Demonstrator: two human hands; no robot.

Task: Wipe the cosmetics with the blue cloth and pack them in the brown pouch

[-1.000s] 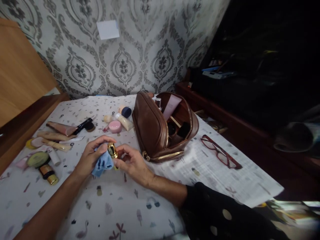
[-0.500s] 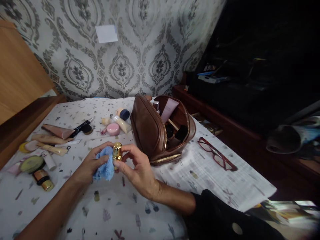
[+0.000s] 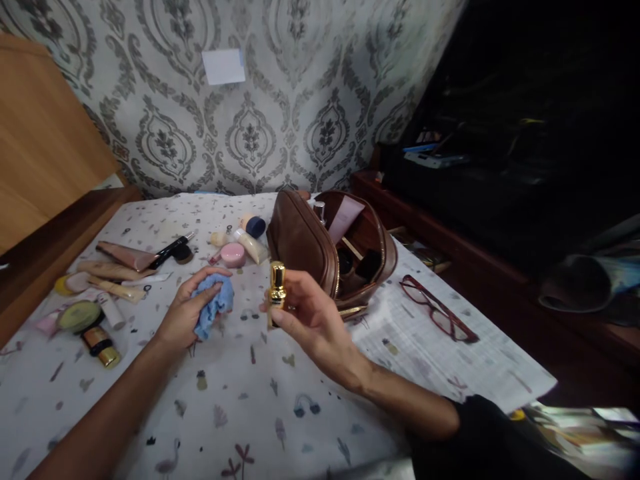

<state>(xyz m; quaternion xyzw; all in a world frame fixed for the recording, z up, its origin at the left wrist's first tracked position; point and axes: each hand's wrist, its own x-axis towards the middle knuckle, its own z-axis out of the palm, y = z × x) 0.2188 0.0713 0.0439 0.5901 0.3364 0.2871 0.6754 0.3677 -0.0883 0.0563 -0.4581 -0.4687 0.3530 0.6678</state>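
Note:
My right hand (image 3: 313, 327) grips a small gold-capped bottle (image 3: 277, 285), held upright between thumb and fingers over the cloth-covered table. Its lower part is partly hidden by my fingers. In my left hand (image 3: 185, 310) a crumpled light-blue cloth (image 3: 216, 303) is bunched, a little way left of the bottle and apart from it. Just behind my right hand stands a brown cosmetic bag (image 3: 303, 233), unzipped, with a pale pink tube (image 3: 346, 219) and dark items inside.
Left lie several cosmetics, among them a green round compact (image 3: 80, 316), a gold-and-black bottle (image 3: 101, 347) and a black pen-like tube (image 3: 171, 250). A pink jar (image 3: 233, 254) and cream tube (image 3: 251, 247) lie near the bag. Red-framed glasses (image 3: 438, 309) rest at right.
My right hand has drawn the gold-capped bottle rightward, away from the blue cloth. My left hand still holds the cloth, and the view has shifted slightly.

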